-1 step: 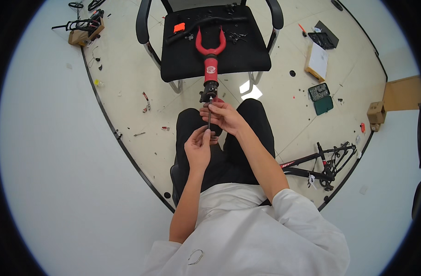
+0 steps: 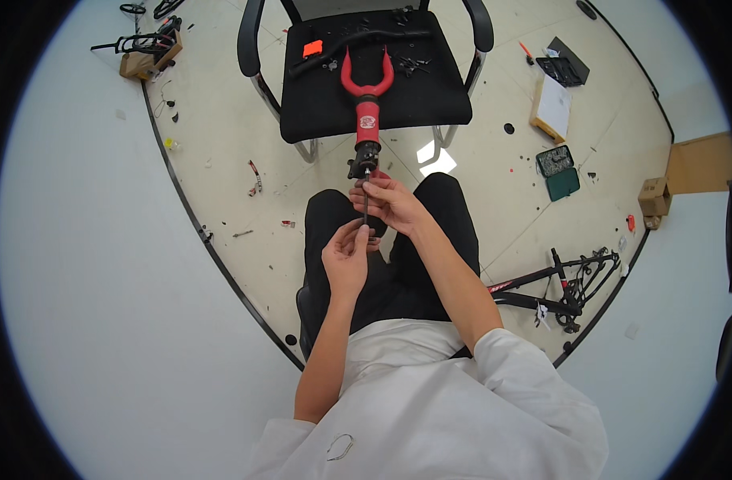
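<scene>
A red forked bike part [image 2: 367, 116] lies on the seat of the black chair [image 2: 430, 100], its prongs pointing away from me. Its near end carries a black clamp-like piece [image 2: 365, 154] and hangs over the seat's front edge. Between that end and my lap runs a thin dark metal rod [image 2: 366, 210], its far tip at the black piece; whether it goes inside I cannot tell. My right hand [image 2: 388, 200] pinches the rod close to the black piece. Lower down, my left hand [image 2: 350, 254] has its fingers closed on the rod's near end, mostly hiding it.
A black handlebar [image 2: 358, 38], an orange-red block [image 2: 312, 50] and small dark parts share the seat. On the floor to the right are an open green case [image 2: 562, 182], a white-topped box [image 2: 551, 108] and a black bike frame [image 2: 542, 292]. A red-and-black piece [image 2: 255, 178] lies left.
</scene>
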